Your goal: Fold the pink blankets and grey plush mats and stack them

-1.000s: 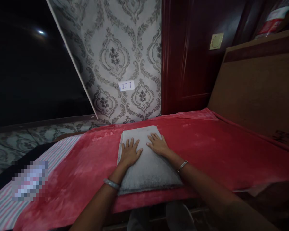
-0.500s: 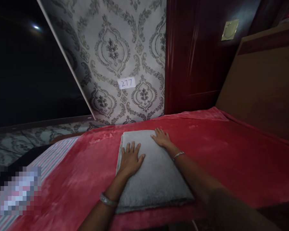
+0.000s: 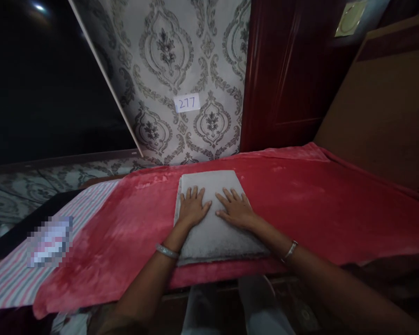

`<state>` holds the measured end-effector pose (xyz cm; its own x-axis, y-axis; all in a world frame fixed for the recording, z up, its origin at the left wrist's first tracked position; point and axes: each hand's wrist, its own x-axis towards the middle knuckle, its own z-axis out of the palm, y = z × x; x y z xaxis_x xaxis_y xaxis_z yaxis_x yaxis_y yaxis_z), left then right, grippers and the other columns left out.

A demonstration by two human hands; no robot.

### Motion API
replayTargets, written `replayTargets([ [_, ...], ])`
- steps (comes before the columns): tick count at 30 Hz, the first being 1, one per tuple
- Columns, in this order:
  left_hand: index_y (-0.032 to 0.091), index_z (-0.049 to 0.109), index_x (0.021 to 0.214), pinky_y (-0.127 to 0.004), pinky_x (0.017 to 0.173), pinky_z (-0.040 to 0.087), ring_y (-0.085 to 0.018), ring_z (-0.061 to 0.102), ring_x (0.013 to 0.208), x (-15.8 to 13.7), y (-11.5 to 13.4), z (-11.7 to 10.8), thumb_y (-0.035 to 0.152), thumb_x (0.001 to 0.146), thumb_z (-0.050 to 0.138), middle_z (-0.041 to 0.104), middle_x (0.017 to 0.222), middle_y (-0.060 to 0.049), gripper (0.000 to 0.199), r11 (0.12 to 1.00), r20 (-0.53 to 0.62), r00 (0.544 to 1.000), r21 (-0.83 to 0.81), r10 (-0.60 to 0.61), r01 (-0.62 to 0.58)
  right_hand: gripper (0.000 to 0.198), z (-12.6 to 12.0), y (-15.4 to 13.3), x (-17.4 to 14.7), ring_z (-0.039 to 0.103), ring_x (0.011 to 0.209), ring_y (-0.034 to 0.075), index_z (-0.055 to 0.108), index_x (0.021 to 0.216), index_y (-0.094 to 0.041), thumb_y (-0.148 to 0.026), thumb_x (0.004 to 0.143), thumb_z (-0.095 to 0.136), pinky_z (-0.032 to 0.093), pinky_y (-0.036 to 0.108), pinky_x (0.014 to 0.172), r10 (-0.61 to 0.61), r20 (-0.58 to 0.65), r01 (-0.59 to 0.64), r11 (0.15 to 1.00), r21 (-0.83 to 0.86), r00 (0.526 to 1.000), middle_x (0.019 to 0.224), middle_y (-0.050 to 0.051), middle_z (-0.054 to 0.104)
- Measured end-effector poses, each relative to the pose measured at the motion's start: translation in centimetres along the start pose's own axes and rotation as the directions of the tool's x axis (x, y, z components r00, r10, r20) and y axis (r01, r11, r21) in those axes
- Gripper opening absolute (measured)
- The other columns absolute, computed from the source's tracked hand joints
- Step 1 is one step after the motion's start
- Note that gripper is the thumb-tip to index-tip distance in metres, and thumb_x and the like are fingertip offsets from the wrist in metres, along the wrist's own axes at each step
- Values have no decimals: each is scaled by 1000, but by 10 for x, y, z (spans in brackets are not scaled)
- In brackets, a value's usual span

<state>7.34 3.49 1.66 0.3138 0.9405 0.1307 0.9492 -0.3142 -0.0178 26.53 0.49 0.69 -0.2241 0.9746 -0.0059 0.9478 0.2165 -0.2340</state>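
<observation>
A grey folded cloth [image 3: 216,244], plush-looking and roughly rectangular, lies flat on a red blanket [image 3: 321,209]. My left hand [image 3: 194,208] rests palm down on the cloth's left part, fingers spread. On its right part lies my right hand [image 3: 235,209], also flat with the fingers apart. Neither hand grips anything. Layered edges show along the cloth's left side and front. My forearms cover parts of its front corners.
A striped cloth [image 3: 94,200] shows at the left, with a pixelated item on it. Behind stand a dark screen [image 3: 56,93], a patterned wall [image 3: 195,60] with a paper marked 277 [image 3: 186,103], and a dark red door [image 3: 282,70]. A brown board [image 3: 387,107] is at the right.
My right hand has moved from the cloth's far right corner back toward its middle. My left hand stays flat on the left part. The camera view has tilted down.
</observation>
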Motion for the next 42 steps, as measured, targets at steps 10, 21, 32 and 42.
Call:
replayTargets([
  [10, 24, 33, 157, -59, 120, 21, -36, 25, 152, -3, 2, 0, 57, 99, 29, 30, 165, -12, 67, 1000, -23, 1000, -30, 7, -7, 58, 21, 3, -84, 2, 155, 36, 30, 157, -43, -57, 101, 35, 11, 65, 120, -171, -38, 170, 985, -7, 985, 168, -4, 14],
  [21, 25, 32, 157, -58, 122, 17, -34, 20, 154, -42, 4, -22, 59, 99, 33, 27, 167, -11, 68, 995, 84, 992, -50, 94, -90, 53, 26, 22, -125, 19, 154, 26, 40, 154, -36, -46, 102, 31, 23, 53, 121, -231, -57, 236, 968, 84, 971, 164, -1, 28],
  [32, 11, 35, 156, -53, 124, 19, -34, 18, 155, -116, 9, -9, 61, 95, 43, 24, 165, -21, 79, 999, -10, 1000, -38, 11, -11, 56, 5, -4, -43, 12, 155, 25, 32, 158, -31, -44, 104, 28, 18, 56, 122, -353, -35, 354, 935, 29, 935, 167, 2, 21],
  [42, 17, 40, 154, -60, 122, 24, -38, 18, 154, -116, 4, 5, 63, 89, 52, 24, 165, -18, 80, 991, -58, 998, -136, 3, -11, 60, -6, 7, 72, 12, 155, 30, 28, 159, -36, -55, 102, 30, 14, 60, 121, -354, 51, 355, 935, -6, 934, 168, 1, 16],
])
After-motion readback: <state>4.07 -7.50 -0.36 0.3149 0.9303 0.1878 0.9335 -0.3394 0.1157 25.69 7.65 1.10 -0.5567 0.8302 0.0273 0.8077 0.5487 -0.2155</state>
